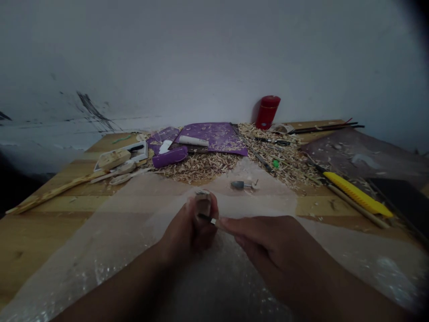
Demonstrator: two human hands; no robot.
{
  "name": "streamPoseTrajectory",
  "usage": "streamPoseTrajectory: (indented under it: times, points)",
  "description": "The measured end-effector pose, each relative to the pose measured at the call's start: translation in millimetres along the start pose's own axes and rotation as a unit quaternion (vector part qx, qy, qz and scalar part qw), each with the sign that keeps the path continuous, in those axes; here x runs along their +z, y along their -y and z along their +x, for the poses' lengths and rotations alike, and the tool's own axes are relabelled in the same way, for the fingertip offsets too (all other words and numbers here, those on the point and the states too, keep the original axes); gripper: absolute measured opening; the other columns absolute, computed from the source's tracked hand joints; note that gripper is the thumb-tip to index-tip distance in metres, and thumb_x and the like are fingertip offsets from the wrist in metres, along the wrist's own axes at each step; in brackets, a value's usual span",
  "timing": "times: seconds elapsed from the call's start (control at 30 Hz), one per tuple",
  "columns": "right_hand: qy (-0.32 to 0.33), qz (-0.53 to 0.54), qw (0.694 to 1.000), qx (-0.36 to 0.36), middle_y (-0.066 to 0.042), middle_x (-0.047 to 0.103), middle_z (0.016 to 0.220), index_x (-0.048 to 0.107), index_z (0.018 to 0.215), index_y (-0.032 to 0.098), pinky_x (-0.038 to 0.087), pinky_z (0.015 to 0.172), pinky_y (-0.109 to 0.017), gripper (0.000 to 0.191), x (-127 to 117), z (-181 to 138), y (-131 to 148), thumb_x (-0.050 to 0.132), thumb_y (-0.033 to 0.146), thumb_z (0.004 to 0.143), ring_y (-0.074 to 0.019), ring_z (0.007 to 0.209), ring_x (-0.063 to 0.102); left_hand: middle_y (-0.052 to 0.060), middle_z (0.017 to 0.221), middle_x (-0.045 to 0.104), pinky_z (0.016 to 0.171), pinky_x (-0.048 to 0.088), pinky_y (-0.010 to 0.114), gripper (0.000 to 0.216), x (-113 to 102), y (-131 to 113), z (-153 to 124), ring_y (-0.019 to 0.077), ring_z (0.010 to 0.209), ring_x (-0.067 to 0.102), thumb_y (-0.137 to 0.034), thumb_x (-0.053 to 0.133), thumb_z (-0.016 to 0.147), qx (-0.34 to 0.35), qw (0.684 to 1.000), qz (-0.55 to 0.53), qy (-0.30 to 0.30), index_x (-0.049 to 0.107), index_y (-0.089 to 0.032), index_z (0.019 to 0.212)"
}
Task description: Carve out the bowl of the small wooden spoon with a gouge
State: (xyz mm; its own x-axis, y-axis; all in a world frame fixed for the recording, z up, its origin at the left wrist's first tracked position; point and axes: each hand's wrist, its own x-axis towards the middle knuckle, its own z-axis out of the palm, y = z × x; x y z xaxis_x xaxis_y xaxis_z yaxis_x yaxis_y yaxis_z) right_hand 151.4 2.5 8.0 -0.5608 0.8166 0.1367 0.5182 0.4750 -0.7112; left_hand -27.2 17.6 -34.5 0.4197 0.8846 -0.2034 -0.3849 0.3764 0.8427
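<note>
My left hand [182, 228] is closed around a small, pale brown wooden piece [203, 205], held upright with its hollowed face toward me. In my right hand [278, 241] is a slim carving tool [214, 221] with a dark tip, a bright metal-looking section and a light handle. The tool's dark tip reaches the lower part of the hollow; whether it touches the wood, I cannot tell. Both hands are over a clear plastic sheet [161, 268]. My fingers hide the lower part of the wooden piece.
Wood shavings [201, 167] lie around a purple bag [214, 134]. At left are wooden spoons [124, 170], a white tray [144, 151] and a long stick [56, 192]. A yellow utility knife [357, 193] is at right, a red canister [268, 112] by the wall, a grey grinding bit [237, 184] ahead.
</note>
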Motion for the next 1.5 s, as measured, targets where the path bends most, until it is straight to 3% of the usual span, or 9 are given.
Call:
streamPoseTrajectory:
  times: [0.2,0.53,0.67,0.8,0.97,1.2,1.37,1.5]
  points:
    - [0.011,0.007,1.0,-0.006,0.007,0.068,0.084,0.058,0.108,0.038,0.049,0.066,-0.025,0.045,-9.2,0.1,0.6,0.047,0.007,0.077,-0.0153,0.074,0.064,-0.008,0.037,0.028,0.031,0.017,0.016,0.065,-0.1,-3.3,4.4,0.0054,0.03,0.016,-0.073,0.012,0.07,-0.053,0.998,-0.002,0.039,0.049,-0.019,0.075]
    - [0.023,-0.069,0.997,-0.024,0.003,0.069,0.068,0.066,0.093,0.033,0.046,0.052,-0.025,0.026,-16.4,-1.0,3.8,0.047,0.019,0.081,-0.0167,0.056,0.062,-0.005,0.038,0.033,0.034,0.016,0.018,0.062,-5.6,-1.7,2.2,0.006,0.033,0.022,-0.061,0.015,0.08,-0.064,0.993,0.098,0.031,0.056,-0.015,0.071]
    - [0.0,-0.06,0.998,-0.028,0.003,0.068,0.068,0.066,0.091,0.032,0.045,0.052,-0.024,0.027,-11.7,0.2,-0.4,0.046,0.018,0.08,-0.0158,0.056,0.063,-0.005,0.035,0.033,0.033,0.017,0.018,0.062,-3.6,0.3,4.3,0.0066,0.031,0.023,-0.061,0.016,0.079,-0.07,0.99,0.12,-0.022,0.056,-0.015,0.07]
    - [-0.025,-0.047,0.998,-0.029,0.003,0.068,0.066,0.065,0.092,0.031,0.045,0.053,-0.024,0.029,-1.1,0.8,-2.3,0.045,0.016,0.079,-0.0161,0.058,0.063,-0.006,0.03,0.028,0.03,0.018,0.019,0.064,2.5,0.7,6.1,0.0074,0.027,0.021,-0.067,0.016,0.075,-0.076,0.99,0.065,-0.095,0.055,-0.017,0.064]
    - [-0.048,-0.049,0.997,-0.039,-0.005,0.068,0.076,0.059,0.109,0.021,0.046,0.061,-0.03,0.038,21.7,-1.2,-1.8,0.039,0.012,0.078,-0.0194,0.066,0.063,-0.005,0.028,0.028,0.027,0.017,0.019,0.064,9.9,-4.5,5.0,0.0073,0.024,0.02,-0.07,0.018,0.072,-0.061,0.982,0.015,-0.178,0.052,-0.018,0.057]
    - [-0.119,-0.056,0.989,-0.065,-0.007,0.063,0.064,0.056,0.113,0.013,0.044,0.051,-0.029,0.038,51.0,-2.1,-1.8,0.033,0.015,0.082,-0.0178,0.054,0.059,-0.005,0.03,0.029,0.027,0.018,0.017,0.063,15.2,-9.3,3.8,0.0065,0.025,0.022,-0.07,0.021,0.072,0.006,0.975,-0.029,-0.219,0.051,-0.016,0.055]
    - [-0.108,0.045,0.993,-0.034,-0.006,0.067,0.091,0.051,0.117,0.017,0.048,0.069,-0.029,0.037,52.7,4.0,-1.1,0.039,0.014,0.083,-0.017,0.077,0.062,-0.006,0.029,0.029,0.027,0.019,0.018,0.057,16.1,-10.7,2.6,0.0067,0.025,0.021,-0.064,0.024,0.076,0.031,0.975,-0.044,-0.214,0.05,-0.017,0.057]
    - [-0.082,0.145,0.986,-0.005,0.003,0.066,0.099,0.056,0.111,0.026,0.047,0.073,-0.022,0.031,36.2,7.2,-1.1,0.042,0.015,0.085,-0.0118,0.087,0.061,-0.006,0.028,0.029,0.028,0.021,0.018,0.058,10.7,-13.9,2.7,0.0069,0.024,0.022,-0.063,0.023,0.077,0.035,0.983,-0.041,-0.173,0.051,-0.016,0.058]
